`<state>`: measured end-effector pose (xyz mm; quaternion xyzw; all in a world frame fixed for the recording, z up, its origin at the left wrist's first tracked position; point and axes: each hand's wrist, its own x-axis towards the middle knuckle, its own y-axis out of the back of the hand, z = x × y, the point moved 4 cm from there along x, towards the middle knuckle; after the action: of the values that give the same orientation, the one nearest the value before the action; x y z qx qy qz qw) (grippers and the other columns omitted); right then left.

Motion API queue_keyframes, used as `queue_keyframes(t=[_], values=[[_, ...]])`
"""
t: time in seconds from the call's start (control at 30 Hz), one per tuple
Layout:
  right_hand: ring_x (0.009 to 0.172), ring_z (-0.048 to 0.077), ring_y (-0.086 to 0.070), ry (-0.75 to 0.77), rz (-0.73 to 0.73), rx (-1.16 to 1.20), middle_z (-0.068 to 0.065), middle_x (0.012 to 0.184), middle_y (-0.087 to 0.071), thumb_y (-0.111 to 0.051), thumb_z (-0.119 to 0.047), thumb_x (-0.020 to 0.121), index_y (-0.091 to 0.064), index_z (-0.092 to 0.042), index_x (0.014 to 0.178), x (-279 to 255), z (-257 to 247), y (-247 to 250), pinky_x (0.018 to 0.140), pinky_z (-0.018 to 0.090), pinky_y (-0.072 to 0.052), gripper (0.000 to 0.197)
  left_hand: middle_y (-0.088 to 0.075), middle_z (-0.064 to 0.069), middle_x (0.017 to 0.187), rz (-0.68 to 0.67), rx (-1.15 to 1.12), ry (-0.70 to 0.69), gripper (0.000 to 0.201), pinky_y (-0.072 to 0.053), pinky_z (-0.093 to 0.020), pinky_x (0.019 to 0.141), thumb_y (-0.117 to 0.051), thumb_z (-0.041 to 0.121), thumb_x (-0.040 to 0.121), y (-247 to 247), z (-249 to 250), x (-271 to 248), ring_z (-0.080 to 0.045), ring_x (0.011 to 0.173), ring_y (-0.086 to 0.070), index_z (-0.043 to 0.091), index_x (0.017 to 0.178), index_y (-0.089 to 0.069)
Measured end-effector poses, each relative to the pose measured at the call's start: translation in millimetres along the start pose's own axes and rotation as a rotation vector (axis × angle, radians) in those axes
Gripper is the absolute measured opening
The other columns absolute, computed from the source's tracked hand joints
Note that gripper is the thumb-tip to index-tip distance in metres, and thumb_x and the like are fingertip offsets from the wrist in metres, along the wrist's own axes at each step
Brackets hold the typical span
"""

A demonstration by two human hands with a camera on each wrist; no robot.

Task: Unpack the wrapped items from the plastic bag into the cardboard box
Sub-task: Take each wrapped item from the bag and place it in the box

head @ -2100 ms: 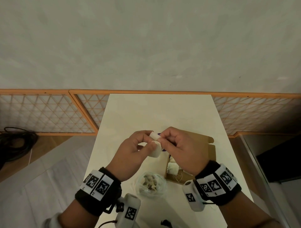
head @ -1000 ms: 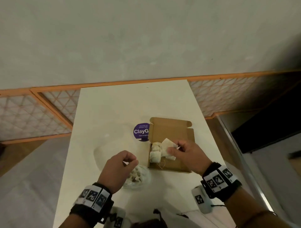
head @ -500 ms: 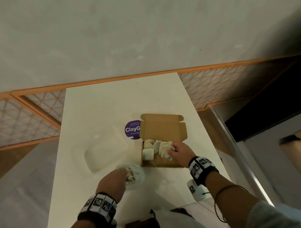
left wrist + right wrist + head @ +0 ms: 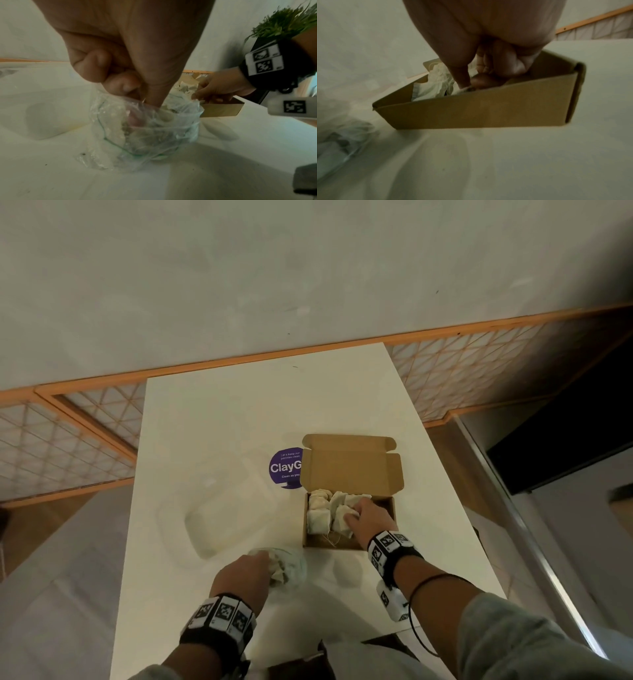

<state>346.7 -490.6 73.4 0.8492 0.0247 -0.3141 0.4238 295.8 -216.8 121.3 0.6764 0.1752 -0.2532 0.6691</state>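
Box: cardboard box (image 4: 349, 543) sits on white table (image 4: 219, 412), right of centre; plain brown corrugated, rectangular, shallow walls, lid flap folded back flat away from the person.
Box contents: wrapped items (image 4: 320, 510), approx. four or five, packed in left half and far side; right half shows bare floor. Off-white, crinkled paper-like wrap, blocky shapes; thin strings trail at the near wall.
Bag: plastic bag (image 4: 291, 568) on table just left of box's near corner, near the person. Clear thin film, crumpled, mouth up, faint green line on one side in left wrist view.
Bag contents: more pale wrapped pieces, bunched; count n/a through the film.
L hand: left hand (image 4: 245, 575) at bag mouth; index finger and thumb go down inside, other fingers (image 4: 96, 67) curled against palm. Whether tips pinch a piece: cannot tell, film and items hide them.
R hand: right hand (image 4: 371, 517) inside box, fingers bent down onto one wrapped piece at mid box; thumb and fingertips close round it in right wrist view.
Tray: clear plastic lid or tray (image 4: 219, 508) lies on table left of box; rounded rectangle, smooth, see-through.
Sticker: round purple sticker (image 4: 286, 467) on table, partly under the lid flap; white text reads "ClayG".
Wrists: black bands with b/w square markers on both.
Surround: orange-framed lattice panel (image 4: 68, 433) beyond table's far edge.
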Motion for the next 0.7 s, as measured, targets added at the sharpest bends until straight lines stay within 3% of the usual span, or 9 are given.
queue_keyframes(t=[0.1,0.17,0.27,0.4,0.53,0.63,0.7], values=[[0.09,0.023,-0.067,-0.004,0.069,-0.047,-0.003,0.098,-0.068,-0.058,-0.053,0.094,-0.054,-0.025,0.107,-6,-2,9,0.08,0.038,-0.055,0.031,-0.069,0.007,0.125,-0.001,-0.066,-0.002,0.034,-0.051,-0.032,0.093,-0.051,0.037,0.098,3,2,1,-0.019,0.115,-0.066,0.035,0.131,-0.059],[0.088,0.023,-0.065,-0.008,0.102,-0.016,-0.003,0.095,-0.066,-0.058,-0.048,0.095,-0.053,-0.025,0.103,-11,-2,19,0.081,0.039,-0.056,0.025,-0.069,0.011,0.123,-0.016,-0.095,-0.023,0.031,-0.051,-0.031,0.092,-0.053,0.041,0.095,1,5,1,-0.018,0.114,-0.067,0.038,0.124,-0.064],[0.085,0.023,-0.063,0.032,0.16,0.022,-0.001,0.091,-0.066,-0.059,-0.04,0.097,-0.055,-0.022,0.097,-22,-3,35,0.077,0.038,-0.056,0.018,-0.069,0.009,0.121,-0.045,-0.073,-0.027,0.026,-0.053,-0.032,0.09,-0.051,0.035,0.095,0,9,2,-0.019,0.111,-0.068,0.034,0.114,-0.067],[0.075,0.019,-0.063,0.109,0.181,0.069,-0.002,0.082,-0.066,-0.059,-0.033,0.096,-0.057,-0.022,0.088,-42,-6,45,0.071,0.04,-0.056,0.014,-0.066,0.007,0.116,-0.066,-0.091,-0.071,0.027,-0.051,-0.029,0.092,-0.053,0.024,0.096,3,20,4,-0.021,0.115,-0.066,0.033,0.114,-0.072],[0.075,0.017,-0.064,0.18,0.133,0.118,-0.004,0.079,-0.066,-0.06,-0.029,0.095,-0.059,-0.021,0.085,-59,-16,44,0.069,0.036,-0.055,0.013,-0.069,0.006,0.102,-0.039,-0.212,-0.095,0.019,-0.052,-0.029,0.088,-0.055,0.034,0.092,11,25,8,-0.02,0.108,-0.068,0.034,0.09,-0.073],[0.078,0.012,-0.064,0.278,0.04,0.133,-0.008,0.083,-0.068,-0.061,-0.029,0.096,-0.063,-0.024,0.088,-74,-31,36,0.07,0.028,-0.055,0.01,-0.069,0.001,0.111,0.01,-0.263,-0.117,0.025,-0.049,-0.028,0.089,-0.048,0.021,0.099,14,20,6,-0.02,0.107,-0.065,0.024,0.1,-0.074],[0.082,0.008,-0.063,0.353,-0.021,0.141,-0.01,0.089,-0.068,-0.063,-0.029,0.097,-0.066,-0.024,0.092,-83,-41,29,0.073,0.022,-0.053,0.007,-0.067,-0.001,0.11,0.044,-0.323,-0.122,0.029,-0.047,-0.028,0.089,-0.042,0.025,0.105,18,13,2,-0.021,0.107,-0.064,0.02,0.106,-0.071]])
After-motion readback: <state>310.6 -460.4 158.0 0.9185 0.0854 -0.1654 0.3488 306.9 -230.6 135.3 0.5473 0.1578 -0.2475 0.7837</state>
